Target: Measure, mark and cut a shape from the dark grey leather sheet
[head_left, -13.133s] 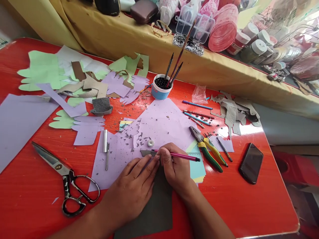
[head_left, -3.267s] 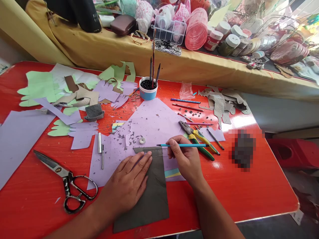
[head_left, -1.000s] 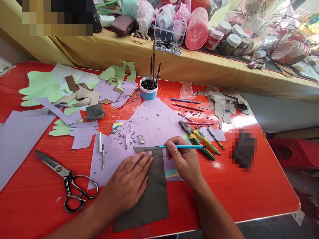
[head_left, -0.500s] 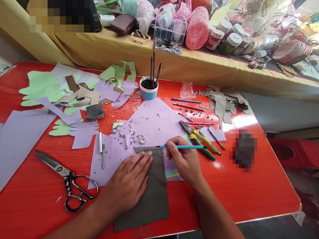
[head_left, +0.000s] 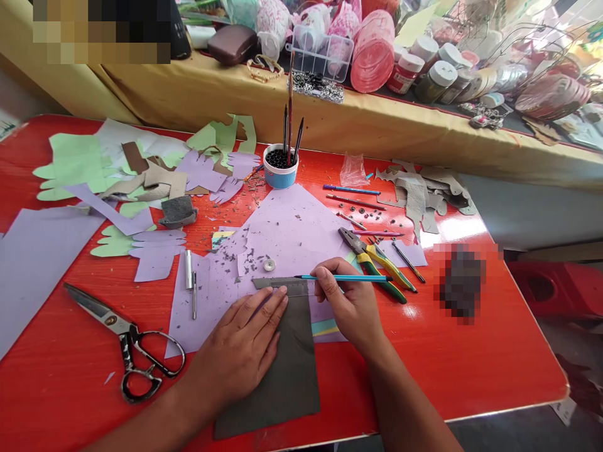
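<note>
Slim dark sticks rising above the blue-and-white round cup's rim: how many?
3: a short black stick at left, a tall reddish-brown stick in the middle, another short black stick at right. More could hide among the black pieces inside.

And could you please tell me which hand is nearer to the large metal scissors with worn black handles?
Left. The left hand lies to the right of the scissors, over the dark grey sheet; the right hand is farther right, holding the slim light-blue pen.
</note>
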`<state>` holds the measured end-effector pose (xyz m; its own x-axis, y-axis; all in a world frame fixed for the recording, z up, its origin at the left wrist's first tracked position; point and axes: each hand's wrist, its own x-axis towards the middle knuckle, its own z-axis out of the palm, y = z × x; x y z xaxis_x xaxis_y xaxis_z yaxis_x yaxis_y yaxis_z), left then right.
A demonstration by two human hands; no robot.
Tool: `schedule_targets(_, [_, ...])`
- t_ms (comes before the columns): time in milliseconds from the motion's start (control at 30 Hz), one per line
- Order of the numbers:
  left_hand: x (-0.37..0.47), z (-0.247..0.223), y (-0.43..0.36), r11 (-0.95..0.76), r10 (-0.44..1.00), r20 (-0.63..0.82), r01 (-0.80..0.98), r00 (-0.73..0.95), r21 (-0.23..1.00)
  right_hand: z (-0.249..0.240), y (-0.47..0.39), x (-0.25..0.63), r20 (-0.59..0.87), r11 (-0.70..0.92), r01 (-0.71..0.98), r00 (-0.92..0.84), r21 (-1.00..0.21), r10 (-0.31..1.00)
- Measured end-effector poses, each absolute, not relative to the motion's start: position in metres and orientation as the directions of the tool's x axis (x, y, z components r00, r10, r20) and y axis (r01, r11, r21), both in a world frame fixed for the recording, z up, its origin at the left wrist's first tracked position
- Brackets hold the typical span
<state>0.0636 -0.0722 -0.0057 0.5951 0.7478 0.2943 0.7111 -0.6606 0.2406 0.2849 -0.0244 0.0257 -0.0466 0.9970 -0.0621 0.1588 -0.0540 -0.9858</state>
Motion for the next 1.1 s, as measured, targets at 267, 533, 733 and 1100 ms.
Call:
schedule_targets(267, [0.0639,-0.0067,-0.0724,-0.657,0.751,0.294,0.716,0.591,0.238,0.0251,-0.0249,0.2847,-0.056,-0.047,0.167,-0.049,-0.985,0.997])
schedule_targets(533, [0.0639,-0.0068,-0.0726,-0.655,0.752,0.300,0.717,0.587,0.238,0.0270,-0.0252,0.2840,-0.064,-0.057,0.158,-0.039,-0.986,0.997])
schedule_targets(733, [0.0640,-0.0078,-0.0732,-0.655,0.752,0.302,0.717,0.586,0.240,0.0260,-0.0247,0.2840,-0.059,-0.053,0.158,-0.032,-0.986,0.998])
schedule_targets(1100, [0.0635,-0.0070,-0.0725,-0.662,0.746,0.298,0.713,0.596,0.231,0.0263,-0.0254,0.2845,-0.048,-0.043,0.138,-0.039,-0.990,0.998])
